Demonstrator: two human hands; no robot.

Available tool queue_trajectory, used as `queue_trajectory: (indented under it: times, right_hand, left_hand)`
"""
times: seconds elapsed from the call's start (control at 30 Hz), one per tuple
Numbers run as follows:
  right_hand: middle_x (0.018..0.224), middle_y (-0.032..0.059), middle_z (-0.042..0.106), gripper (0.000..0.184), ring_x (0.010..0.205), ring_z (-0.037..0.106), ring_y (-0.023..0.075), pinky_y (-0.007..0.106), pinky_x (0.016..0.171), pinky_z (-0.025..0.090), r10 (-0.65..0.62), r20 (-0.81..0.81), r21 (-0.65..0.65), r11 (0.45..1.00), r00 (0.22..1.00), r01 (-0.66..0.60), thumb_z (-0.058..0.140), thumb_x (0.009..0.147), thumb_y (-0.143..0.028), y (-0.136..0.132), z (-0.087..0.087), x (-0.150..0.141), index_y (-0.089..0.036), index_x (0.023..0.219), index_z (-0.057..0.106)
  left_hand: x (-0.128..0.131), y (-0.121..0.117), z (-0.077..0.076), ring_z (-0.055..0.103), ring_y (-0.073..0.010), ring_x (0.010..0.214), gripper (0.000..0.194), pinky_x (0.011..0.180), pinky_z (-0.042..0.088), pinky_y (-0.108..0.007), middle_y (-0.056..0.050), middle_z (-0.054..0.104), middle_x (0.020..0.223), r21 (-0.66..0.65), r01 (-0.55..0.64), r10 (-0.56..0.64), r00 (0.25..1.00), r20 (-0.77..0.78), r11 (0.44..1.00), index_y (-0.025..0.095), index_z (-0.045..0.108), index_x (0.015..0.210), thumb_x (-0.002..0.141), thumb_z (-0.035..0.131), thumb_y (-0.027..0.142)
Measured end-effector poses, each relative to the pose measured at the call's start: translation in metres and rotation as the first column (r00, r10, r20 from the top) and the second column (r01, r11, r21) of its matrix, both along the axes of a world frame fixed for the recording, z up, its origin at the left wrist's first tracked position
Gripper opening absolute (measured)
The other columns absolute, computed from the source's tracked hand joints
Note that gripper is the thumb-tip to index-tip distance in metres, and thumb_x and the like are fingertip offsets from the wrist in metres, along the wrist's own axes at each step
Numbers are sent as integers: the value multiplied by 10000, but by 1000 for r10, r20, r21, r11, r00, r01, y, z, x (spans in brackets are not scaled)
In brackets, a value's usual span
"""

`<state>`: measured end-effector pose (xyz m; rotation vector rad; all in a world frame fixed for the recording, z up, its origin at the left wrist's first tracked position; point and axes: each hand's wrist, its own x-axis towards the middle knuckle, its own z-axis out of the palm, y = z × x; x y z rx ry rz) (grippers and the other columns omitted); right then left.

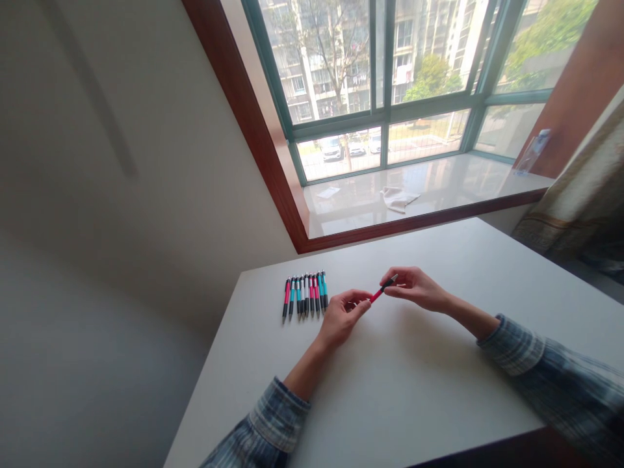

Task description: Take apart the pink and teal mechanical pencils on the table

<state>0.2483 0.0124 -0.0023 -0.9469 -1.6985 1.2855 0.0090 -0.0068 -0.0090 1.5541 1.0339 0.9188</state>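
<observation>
Between my hands, above the white table point(419, 403), is a red and black pen point(378, 294), tilted with its black end up to the right. My left hand point(342, 316) pinches the red end between thumb and fingers. At the black end, my right hand point(414, 288) closes its thumb and fingers on the same pen. Just left of my left hand, several pens point(305, 296) in red, teal and white with black grips lie side by side in a row, their tips toward me.
Behind the table, a window sill point(351, 211) holds a crumpled white cloth point(400, 198), a flat white piece point(328, 192) and a clear plastic bottle point(532, 153). A grey wall point(146, 214) rises at the left, and a curtain point(570, 188) hangs at the right.
</observation>
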Motion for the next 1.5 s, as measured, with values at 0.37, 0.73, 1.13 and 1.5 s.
queue_trajectory:
  times: [0.37,0.73,1.13,1.5]
  right_hand:
    - [716,7,641,363,639,556,147,283,594,430,-31,15,12,999,999,31,745,837,-540,-1,2,0,-180,859,701]
    - [749,20,662,342,658,581,144,263,599,431,-20,72,30,999,997,17,699,886,-503,1,0,1,-164,927,705]
    - [677,12,667,425,594,541,127,248,578,386,-62,146,45,997,987,56,665,884,-570,2,-1,1,-168,746,660]
    - [891,45,722,266,739,606,155,259,660,457,78,244,73,992,967,-99,660,905,-416,0,2,2,-166,956,736]
  left_hand:
    - [-1,1,-4,643,-180,746,331,663,477,-262,-85,754,896,8,13,-13,1000,5,1000,153,787,999,836,759,440]
    - [-1,1,-5,649,-174,747,299,668,483,-258,-73,750,914,18,15,-15,1000,-9,1000,164,780,1000,857,738,423]
    - [-2,1,-5,657,-182,762,283,669,483,-264,-75,764,932,33,25,-24,999,-24,999,180,784,1004,869,723,421]
    - [0,0,-2,601,-148,699,229,630,460,-251,-44,710,835,63,28,-26,999,-25,998,177,762,982,861,734,369]
